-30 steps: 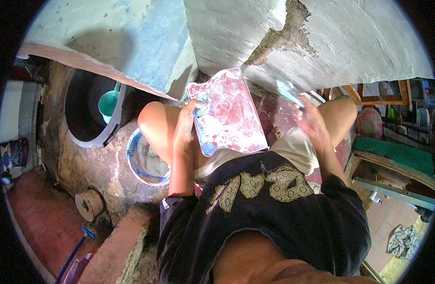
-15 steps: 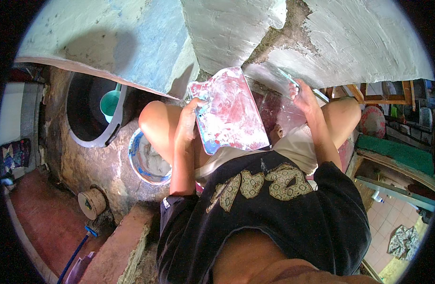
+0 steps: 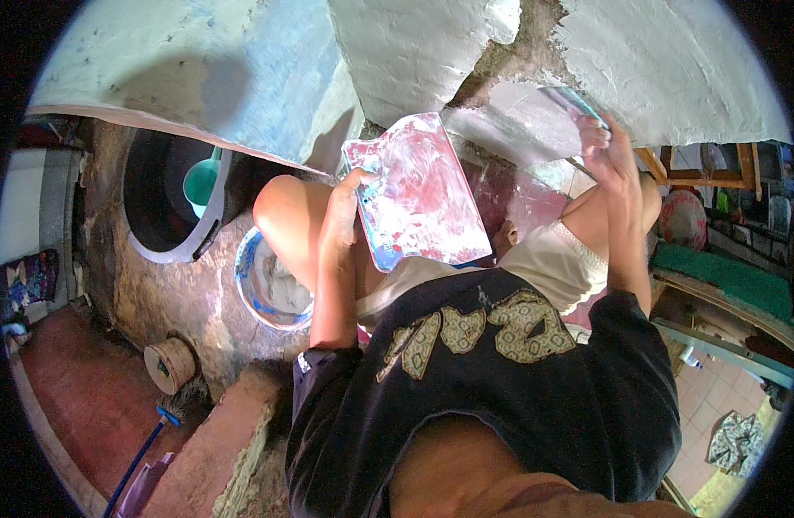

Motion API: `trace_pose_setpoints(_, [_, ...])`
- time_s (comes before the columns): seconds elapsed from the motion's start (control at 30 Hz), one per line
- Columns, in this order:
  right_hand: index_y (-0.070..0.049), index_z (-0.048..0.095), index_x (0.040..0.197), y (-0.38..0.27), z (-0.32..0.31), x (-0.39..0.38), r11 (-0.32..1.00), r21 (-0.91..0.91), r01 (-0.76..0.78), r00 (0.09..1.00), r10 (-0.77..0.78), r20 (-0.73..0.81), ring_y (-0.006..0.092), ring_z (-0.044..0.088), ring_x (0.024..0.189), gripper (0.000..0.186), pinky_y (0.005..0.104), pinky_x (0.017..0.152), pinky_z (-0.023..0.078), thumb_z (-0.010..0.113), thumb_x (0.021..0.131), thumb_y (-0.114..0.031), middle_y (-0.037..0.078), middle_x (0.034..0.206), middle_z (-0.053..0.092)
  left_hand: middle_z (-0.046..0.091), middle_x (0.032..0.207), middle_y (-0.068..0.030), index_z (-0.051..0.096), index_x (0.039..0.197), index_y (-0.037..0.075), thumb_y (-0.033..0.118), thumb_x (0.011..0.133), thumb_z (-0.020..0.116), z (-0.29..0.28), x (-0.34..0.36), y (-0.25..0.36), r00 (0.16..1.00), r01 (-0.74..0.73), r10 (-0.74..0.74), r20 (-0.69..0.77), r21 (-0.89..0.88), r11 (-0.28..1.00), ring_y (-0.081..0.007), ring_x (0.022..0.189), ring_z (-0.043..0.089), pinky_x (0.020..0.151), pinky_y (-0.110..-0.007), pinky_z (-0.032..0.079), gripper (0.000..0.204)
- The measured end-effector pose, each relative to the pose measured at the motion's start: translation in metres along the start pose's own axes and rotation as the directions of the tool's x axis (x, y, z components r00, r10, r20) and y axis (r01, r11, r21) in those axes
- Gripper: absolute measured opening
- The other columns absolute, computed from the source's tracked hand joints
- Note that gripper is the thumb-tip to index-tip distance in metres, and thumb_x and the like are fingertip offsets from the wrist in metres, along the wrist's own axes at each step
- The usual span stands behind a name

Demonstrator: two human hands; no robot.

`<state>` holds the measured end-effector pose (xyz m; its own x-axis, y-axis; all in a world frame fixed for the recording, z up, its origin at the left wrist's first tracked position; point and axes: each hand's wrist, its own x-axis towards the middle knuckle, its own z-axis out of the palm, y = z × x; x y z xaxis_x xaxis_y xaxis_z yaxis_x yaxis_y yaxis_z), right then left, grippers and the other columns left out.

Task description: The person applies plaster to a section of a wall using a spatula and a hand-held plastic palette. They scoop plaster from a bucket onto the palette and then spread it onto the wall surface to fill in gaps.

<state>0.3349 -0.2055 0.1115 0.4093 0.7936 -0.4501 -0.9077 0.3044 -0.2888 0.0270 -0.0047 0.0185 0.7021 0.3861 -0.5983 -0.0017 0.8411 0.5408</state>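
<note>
My left hand [image 3: 343, 210] grips the left edge of a red plastic board [image 3: 427, 186], thumb on top. White putty is smeared over the board, which is tilted above my lap. In my right hand [image 3: 610, 154] is a flat, pale scraper [image 3: 575, 102], blurred by motion, its blade at the lower part of the right wall [image 3: 673, 73]. White putty covers much of that wall, while a bare brown patch [image 3: 509, 67] shows near the corner. Left of my knee, a blue-and-white bucket [image 3: 242, 289] holds whitish putty.
At the left, a large black tub [image 3: 160, 194] contains a green dipper [image 3: 202, 183]. A cylindrical container [image 3: 168, 366] and a blue-handled brush [image 3: 147, 453] lie lower left. A green-topped bench [image 3: 716, 281] and wooden frames [image 3: 712, 168] stand at the right.
My right hand has moved up and to the right with the scraper, along the right wall. My left hand and the board have barely shifted.
</note>
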Motion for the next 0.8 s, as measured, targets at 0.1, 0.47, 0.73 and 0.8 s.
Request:
trace_pose_setpoints(0.1, [0.007,0.027,0.115,0.016,0.019,-0.035,0.989,-0.117,-0.09,0.994,0.096,0.042,0.0076,0.043,0.052,0.041,0.0182,0.042,0.037,0.043,0.084,-0.015,0.004,0.073,0.046,0.058,0.083,-0.0114,0.051,0.095,-0.003,0.019,0.066,0.049,0.003,-0.005,0.002,1.0,-0.009,0.008,-0.019,-0.017,1.0,-0.0224,0.071,0.056,0.07,-0.032,0.045,0.037])
trace_pose_setpoints(0.47, [0.001,0.059,0.083,0.11,0.026,-0.067,-0.393,-0.775,0.494,0.733,-0.292,0.615,0.0169,0.053,0.062,0.013,0.0252,0.059,0.043,0.057,0.074,-0.007,0.009,0.074,0.058,0.059,0.084,-0.0137,0.05,0.097,-0.007,0.01,0.067,0.051,0.006,-0.008,0.004,0.983,0.051,-0.013,0.184,-0.202,0.978,-0.0212,0.072,0.059,0.07,-0.031,0.048,0.034])
trace_pose_setpoints(0.73, [-0.011,0.061,0.094,0.097,0.038,-0.044,-0.668,-0.084,0.74,0.278,0.189,0.942,0.0271,0.055,0.092,0.033,0.0364,0.08,0.044,0.059,0.063,-0.003,0.012,0.103,0.056,0.06,0.074,-0.0134,0.056,0.083,-0.005,0.01,0.07,0.05,0.011,-0.024,0.013,0.969,0.089,-0.044,0.245,-0.176,0.98,-0.0214,0.061,0.06,0.059,-0.031,0.051,0.021])
trace_pose_setpoints(0.8, [-0.012,0.059,0.096,0.099,0.036,-0.041,-0.654,-0.051,0.755,0.276,0.246,0.929,0.0265,0.054,0.096,0.033,0.0374,0.085,0.041,0.056,0.065,-0.004,0.01,0.103,0.056,0.06,0.073,-0.0133,0.057,0.08,-0.004,0.01,0.069,0.052,0.009,-0.02,0.006,0.975,0.024,0.027,0.221,-0.225,0.974,-0.0215,0.061,0.059,0.059,-0.031,0.051,0.018])
